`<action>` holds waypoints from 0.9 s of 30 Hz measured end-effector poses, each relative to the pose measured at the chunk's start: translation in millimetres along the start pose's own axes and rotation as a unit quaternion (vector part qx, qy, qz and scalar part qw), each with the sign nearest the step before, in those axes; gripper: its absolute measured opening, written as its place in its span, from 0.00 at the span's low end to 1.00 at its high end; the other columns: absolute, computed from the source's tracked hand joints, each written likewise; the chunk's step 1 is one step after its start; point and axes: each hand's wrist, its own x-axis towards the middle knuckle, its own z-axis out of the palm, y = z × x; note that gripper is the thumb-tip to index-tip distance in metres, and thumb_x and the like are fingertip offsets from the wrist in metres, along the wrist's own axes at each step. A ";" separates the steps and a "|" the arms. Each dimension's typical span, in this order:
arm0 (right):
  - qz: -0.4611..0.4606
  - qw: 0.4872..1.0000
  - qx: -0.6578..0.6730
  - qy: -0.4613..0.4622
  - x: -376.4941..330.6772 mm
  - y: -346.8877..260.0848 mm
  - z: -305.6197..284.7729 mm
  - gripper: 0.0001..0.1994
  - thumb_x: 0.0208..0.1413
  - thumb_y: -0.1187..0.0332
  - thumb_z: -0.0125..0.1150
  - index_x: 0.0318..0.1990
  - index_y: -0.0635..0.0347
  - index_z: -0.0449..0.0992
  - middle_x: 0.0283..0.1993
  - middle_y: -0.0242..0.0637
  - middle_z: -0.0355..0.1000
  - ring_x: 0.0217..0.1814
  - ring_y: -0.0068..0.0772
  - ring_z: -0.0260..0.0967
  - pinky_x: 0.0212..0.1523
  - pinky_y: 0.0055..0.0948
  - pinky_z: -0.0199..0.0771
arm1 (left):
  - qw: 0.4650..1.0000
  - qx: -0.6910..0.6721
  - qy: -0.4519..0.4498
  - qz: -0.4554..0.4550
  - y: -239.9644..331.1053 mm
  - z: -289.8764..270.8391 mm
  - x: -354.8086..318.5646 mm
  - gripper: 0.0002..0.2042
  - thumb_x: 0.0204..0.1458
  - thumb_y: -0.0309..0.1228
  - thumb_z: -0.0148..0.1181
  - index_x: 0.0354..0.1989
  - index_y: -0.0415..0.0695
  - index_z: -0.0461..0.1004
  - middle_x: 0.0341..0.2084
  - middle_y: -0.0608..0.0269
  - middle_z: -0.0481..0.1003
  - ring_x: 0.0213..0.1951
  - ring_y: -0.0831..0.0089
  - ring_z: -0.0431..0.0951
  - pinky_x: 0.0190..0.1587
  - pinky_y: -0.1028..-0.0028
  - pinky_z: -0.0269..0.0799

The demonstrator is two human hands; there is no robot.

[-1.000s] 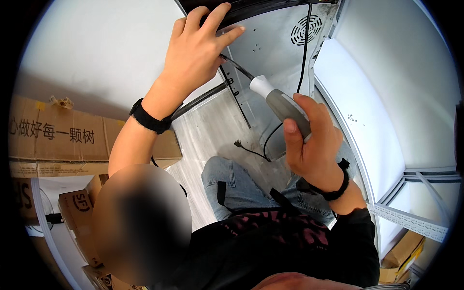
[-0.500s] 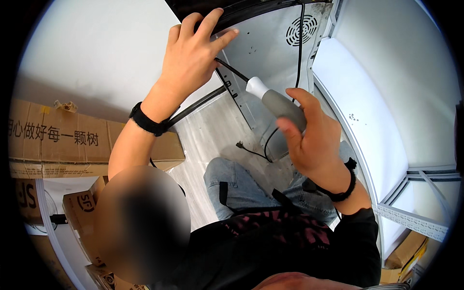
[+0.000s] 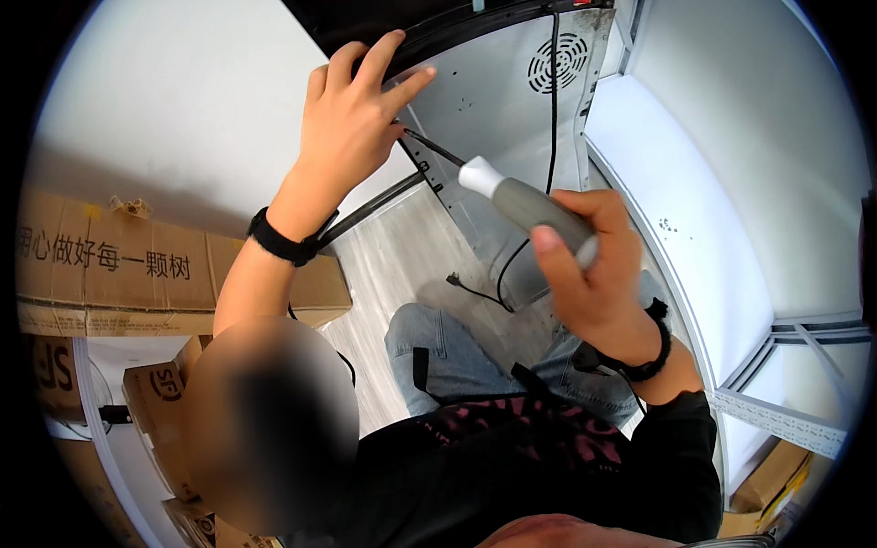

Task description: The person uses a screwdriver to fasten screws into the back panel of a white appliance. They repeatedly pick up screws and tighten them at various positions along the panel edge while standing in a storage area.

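The right hand held a grey screwdriver in its fingers, tip near the left hand, whose fingers spread wide.

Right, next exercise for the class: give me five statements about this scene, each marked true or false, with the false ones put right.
1. The right grip holds a grey-and-white screwdriver. True.
2. The left grip rests on the jeans. False: it is at the upper left edge of the metal panel, near the screwdriver's tip.
3. A black cable crosses the round vent. True.
4. The plug sits on a cardboard box. False: it shows loose against the pale floor.
5. Both wrists wear black bands. True.
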 end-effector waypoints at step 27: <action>0.068 0.952 0.095 0.282 35.8 154.1 -132.5 0.07 0.51 0.74 0.62 0.38 0.63 0.74 0.31 0.30 0.71 0.30 0.18 0.67 0.32 0.18 0.66 | 0.989 -0.009 0.148 -0.019 129.8 64.9 202.8 0.25 0.35 0.33 0.70 0.48 0.52 0.74 0.42 0.63 0.71 0.42 0.64 0.69 0.42 0.66 0.66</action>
